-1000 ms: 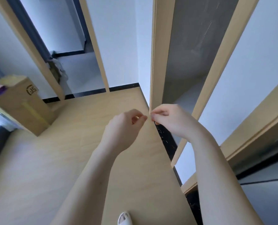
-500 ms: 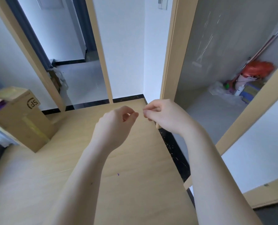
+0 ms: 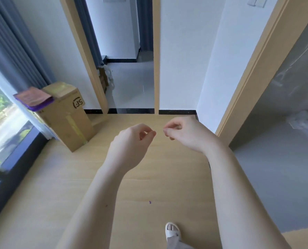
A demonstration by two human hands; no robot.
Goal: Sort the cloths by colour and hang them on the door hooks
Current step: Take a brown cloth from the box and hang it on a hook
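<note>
A small stack of folded cloths [image 3: 33, 100], pink on top and purple beneath, lies on a cardboard box [image 3: 67, 115] at the left. My left hand [image 3: 131, 142] and my right hand [image 3: 185, 133] are raised over the wooden floor, a short gap between them. Each has its fingers curled with thumb and forefinger tips together, and nothing shows between them. Both hands are well right of the cloths. No door hooks are in view.
A window with grey curtains [image 3: 14, 56] fills the left side. Ahead, a tan door frame [image 3: 88, 56] opens onto a grey-floored room. On the right another door frame [image 3: 253, 69] leads to a concrete room with bags [image 3: 304, 121]. My sandalled foot [image 3: 173, 232] is at the bottom.
The view has swung left, bringing the window, curtains and cloths on the box into sight. My hands drew slightly apart and away from the right door frame.
</note>
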